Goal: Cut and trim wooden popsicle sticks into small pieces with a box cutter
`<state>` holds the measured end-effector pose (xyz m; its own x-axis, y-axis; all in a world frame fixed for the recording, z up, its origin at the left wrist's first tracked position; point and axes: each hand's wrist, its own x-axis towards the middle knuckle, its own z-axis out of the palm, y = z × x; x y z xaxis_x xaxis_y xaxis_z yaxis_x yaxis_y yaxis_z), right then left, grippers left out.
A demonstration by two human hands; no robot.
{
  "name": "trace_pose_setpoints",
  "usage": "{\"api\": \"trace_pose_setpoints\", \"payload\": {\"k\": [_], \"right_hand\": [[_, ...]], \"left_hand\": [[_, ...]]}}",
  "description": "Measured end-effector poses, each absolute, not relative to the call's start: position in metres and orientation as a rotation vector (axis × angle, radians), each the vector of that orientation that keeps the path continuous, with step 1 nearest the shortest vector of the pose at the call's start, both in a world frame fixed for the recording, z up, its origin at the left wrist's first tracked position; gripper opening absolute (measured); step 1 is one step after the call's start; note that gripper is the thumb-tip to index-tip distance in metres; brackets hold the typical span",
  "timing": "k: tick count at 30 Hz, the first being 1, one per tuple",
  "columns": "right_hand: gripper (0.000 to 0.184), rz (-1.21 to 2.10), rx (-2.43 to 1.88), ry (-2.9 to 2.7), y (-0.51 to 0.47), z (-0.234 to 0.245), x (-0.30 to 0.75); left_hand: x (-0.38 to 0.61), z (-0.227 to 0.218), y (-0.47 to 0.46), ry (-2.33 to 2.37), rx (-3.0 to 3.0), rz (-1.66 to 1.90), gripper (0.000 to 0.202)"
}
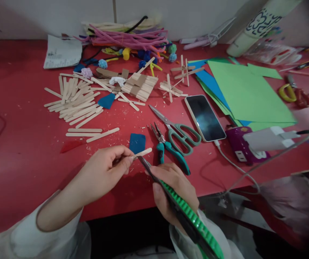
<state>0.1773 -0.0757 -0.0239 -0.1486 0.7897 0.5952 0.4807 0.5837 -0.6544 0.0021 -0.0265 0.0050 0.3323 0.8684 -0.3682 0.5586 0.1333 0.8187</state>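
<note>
Nearest the body, above the front edge of the table (22, 151), the right hand (173, 187) was closed round a green knife (189, 219), fingers wrapped on the handle, the blade slanting up and left to touch the stick (143, 153). Just left of it, the left hand (103, 169) pinched that stick by one end between thumb and fingertips, leaving the rounded far end free in the air above the table. The stick looked thin, light and stiff, a dry wood likely to split along its grain or snap if bent. It seemed best gripped on its flat faces close to the blade, with the fingers kept behind the edge. Just beyond lay a blue felt (137, 142) scrap, then pliers (168, 149), scissors (181, 131) and a phone (205, 118). Farther back were loose sticks (75, 102), green paper (246, 93) and, against the wall, pipe cleaners (133, 37).
</note>
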Motion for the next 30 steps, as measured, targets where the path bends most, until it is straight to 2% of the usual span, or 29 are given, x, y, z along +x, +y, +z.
{"api": "trace_pose_setpoints", "payload": {"k": [10, 17, 30], "right_hand": [[0.034, 0.205, -0.952, -1.963, -0.0745, -0.0230, 0.1772], [0.031, 0.438, -1.172, -1.658, -0.0775, -0.0273, 0.1747], [0.034, 0.449, -1.161, -1.723, -0.0797, -0.0235, 0.1804]], "left_hand": [[0.0014, 0.0014, -0.0239, 1.343, 1.653, 0.475, 0.026], [0.0054, -0.0015, -0.0255, 1.324, 1.668, 0.489, 0.024], [0.0070, -0.0007, -0.0228, 1.406, 1.562, 0.460, 0.024]]}}
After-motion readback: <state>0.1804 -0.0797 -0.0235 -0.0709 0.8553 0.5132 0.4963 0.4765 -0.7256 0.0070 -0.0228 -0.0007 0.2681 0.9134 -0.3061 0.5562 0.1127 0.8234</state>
